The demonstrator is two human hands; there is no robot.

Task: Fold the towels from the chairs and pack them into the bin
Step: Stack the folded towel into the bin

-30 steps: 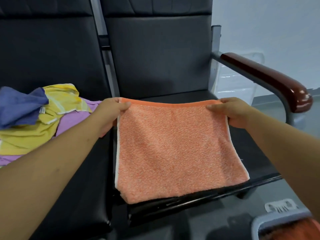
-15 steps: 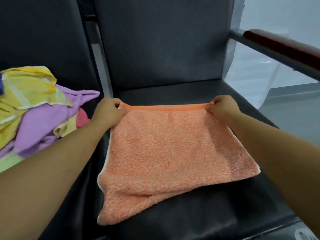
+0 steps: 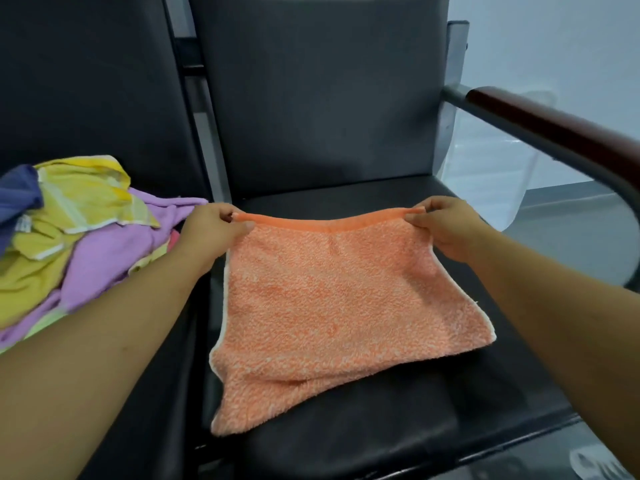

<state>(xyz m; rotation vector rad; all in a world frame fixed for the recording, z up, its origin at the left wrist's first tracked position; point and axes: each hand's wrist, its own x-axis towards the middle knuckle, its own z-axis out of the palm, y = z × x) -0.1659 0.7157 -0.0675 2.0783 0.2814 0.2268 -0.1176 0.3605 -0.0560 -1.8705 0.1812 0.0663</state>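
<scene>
Orange towel (image 3: pixel 332 306) now lifted (both hands)

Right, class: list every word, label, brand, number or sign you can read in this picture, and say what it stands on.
None can be read.
Small white tag in the towel pile, at: marks too blurred to read.
Orange towel, black chair, armrest: no text visible.

Orange towel (image 3: pixel 332 306) now lifted at its far edge; near end drags folded under.
</scene>
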